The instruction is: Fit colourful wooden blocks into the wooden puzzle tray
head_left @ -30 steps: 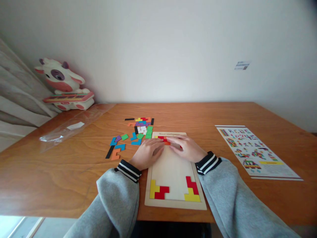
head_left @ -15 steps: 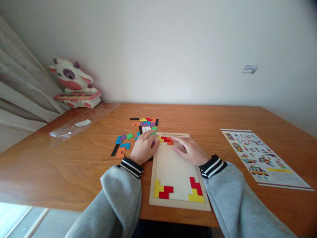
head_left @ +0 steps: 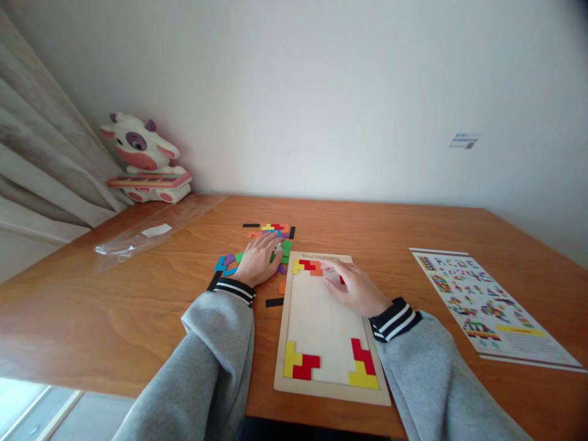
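Board [head_left: 316,324], pale, with a rim [head_left: 331,395]: flat on the tabletop [head_left: 138,331], near middle; a yellow piece [head_left: 289,360] and a red piece [head_left: 306,367] touching in its near left corner, a like pair near right, yellow, red and orange ones at the far left

Loose pieces [head_left: 286,252], many colours: on the tabletop left of the board's far half, one black bar [head_left: 274,302] just beside the rim

Left hand [head_left: 260,260]: palm down over the loose pieces, fingers outstretched, thumb apart; contact cannot be told

Right hand [head_left: 353,288]: over the board's far right part, fingers loosely bent, thumb apart, nothing seen gripped

Handling, as judged: pieces light, stiff, thin, smooth enough to slide; pinch by opposite edges, raise seated ones from an exposed side; board rigid, steady it at the rim

Sheet [head_left: 487,300], printed: right on the tabletop, well apart from the board; clear bag [head_left: 133,242]: far left
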A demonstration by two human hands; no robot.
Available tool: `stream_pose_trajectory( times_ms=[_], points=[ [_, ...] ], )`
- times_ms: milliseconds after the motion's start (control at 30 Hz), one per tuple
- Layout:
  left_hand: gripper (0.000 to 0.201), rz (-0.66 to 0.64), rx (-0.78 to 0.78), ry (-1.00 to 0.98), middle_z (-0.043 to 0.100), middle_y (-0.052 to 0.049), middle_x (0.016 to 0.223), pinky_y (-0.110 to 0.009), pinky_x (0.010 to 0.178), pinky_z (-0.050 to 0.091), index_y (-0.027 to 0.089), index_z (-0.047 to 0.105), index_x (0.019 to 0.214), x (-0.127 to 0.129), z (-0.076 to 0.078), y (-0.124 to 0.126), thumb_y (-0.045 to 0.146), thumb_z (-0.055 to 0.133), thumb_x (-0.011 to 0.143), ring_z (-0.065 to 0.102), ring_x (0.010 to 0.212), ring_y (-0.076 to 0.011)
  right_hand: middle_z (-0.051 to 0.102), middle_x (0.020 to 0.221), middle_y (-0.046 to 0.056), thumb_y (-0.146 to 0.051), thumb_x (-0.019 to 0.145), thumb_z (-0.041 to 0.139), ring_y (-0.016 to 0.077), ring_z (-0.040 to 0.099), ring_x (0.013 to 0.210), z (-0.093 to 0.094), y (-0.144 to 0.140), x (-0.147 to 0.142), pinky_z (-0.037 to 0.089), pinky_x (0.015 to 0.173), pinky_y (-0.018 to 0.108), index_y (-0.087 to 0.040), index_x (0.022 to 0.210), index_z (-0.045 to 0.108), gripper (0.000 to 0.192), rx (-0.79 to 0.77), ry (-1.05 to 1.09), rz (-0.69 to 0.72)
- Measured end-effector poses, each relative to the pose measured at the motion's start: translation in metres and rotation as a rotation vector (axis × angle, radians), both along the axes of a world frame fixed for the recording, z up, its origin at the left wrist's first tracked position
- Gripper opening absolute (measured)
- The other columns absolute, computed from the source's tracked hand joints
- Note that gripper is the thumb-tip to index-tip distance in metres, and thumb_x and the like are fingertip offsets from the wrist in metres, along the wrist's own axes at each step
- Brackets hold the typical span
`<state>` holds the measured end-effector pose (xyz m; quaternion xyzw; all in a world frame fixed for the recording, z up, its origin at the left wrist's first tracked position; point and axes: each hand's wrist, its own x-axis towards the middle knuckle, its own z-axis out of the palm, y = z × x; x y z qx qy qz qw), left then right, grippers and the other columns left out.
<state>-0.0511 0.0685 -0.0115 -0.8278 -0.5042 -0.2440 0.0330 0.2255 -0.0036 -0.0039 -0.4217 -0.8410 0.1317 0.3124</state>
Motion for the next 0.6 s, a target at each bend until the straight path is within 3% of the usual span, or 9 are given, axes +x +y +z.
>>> stream_pose_trajectory(
  times_ms=[200, 400, 600],
  points=[
    [0.048, 0.316, -0.065, 0.063, 0.053, -0.019, 0.145, -0.057, 0.111, 0.036, 0.014, 0.057, 0.134, -0.013, -0.002, 0.011, 0.042, 0.041, 0.098, 0.046, 0.136, -0.0353, 0.072, 0.117, 0.007, -0.024, 0.093, 0.056, 0.0239, 0.068, 0.108, 0.0, 0.0, 0.001, 0.054, 0.098, 0.046, -0.026, 0.136, 0.051, 0.043, -0.012, 0.005, -0.002],
    [0.038, 0.366, -0.095, 0.207, 0.069, -0.015, 0.115, -0.051, 0.09, 0.049, 0.018, 0.07, 0.109, -0.017, 0.011, 0.0, 0.031, 0.036, 0.098, 0.062, 0.107, -0.0342, 0.072, 0.116, 0.008, -0.026, 0.095, 0.055, 0.0239, 0.069, 0.107, 0.001, 0.001, 0.003, 0.054, 0.097, 0.046, -0.026, 0.135, 0.051, 0.04, -0.006, 0.018, -0.013],
    [0.036, 0.395, -0.111, 0.255, 0.066, -0.015, 0.107, -0.046, 0.082, 0.052, 0.021, 0.075, 0.104, -0.032, 0.019, -0.001, 0.031, 0.041, 0.096, 0.062, 0.099, -0.0335, 0.073, 0.112, 0.008, -0.026, 0.095, 0.054, 0.0229, 0.071, 0.1, 0.005, 0.002, 0.007, 0.055, 0.095, 0.044, -0.024, 0.132, 0.052, 0.037, 0.045, 0.012, -0.043]
  ],
)
